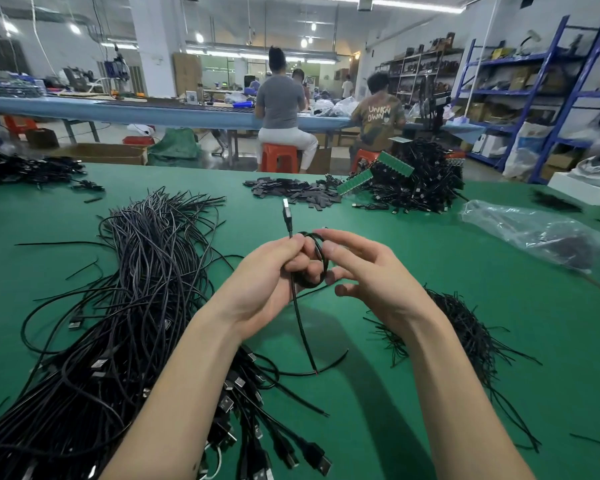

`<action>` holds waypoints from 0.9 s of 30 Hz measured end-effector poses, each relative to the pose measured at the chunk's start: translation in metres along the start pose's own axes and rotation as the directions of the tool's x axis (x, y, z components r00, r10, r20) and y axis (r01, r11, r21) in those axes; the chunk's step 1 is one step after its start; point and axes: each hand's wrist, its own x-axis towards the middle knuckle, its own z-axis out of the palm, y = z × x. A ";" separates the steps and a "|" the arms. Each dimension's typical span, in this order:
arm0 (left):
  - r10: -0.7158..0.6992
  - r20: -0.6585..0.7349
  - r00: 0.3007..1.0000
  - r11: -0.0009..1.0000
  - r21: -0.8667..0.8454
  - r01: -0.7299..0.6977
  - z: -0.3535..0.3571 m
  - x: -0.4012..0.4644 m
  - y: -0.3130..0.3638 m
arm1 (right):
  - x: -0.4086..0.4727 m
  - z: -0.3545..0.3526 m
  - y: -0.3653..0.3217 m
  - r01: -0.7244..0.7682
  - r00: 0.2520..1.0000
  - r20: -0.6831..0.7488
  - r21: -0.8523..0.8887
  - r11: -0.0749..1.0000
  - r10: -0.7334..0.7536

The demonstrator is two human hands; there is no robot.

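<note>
My left hand [267,275] grips a black USB cable [303,327] above the green table [413,244], fingers curled round a small coil of it. The cable's USB plug [286,210] sticks up past my fingers, and its loose tail hangs down to the table, ending in bare red wire. My right hand [371,275] is beside the coil with its fingers spread and loosely bent, fingertips touching the loop. Whether the right hand pinches the cable is hidden by the fingers.
A big heap of black USB cables [118,323] lies at left and under my left forearm. A pile of short black ties [465,327] sits at right. Farther back are black small parts [291,192], bundled cables with green boards [409,181] and a plastic bag [534,233]. Two people sit at a far bench.
</note>
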 end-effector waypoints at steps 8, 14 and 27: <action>0.319 -0.151 0.936 0.536 0.843 -0.047 0.004 0.001 -0.014 | 0.008 0.019 0.004 0.155 0.964 -0.189 -0.172 0.973 -0.187; 0.330 -0.149 0.932 0.494 0.869 -0.036 0.015 -0.003 -0.020 | 0.011 0.031 0.015 0.142 0.957 -0.189 -0.361 0.922 -0.222; 0.241 -0.098 0.966 0.328 0.945 0.014 0.016 -0.002 -0.028 | 0.009 0.021 0.008 0.063 0.975 -0.199 -0.183 0.981 -0.100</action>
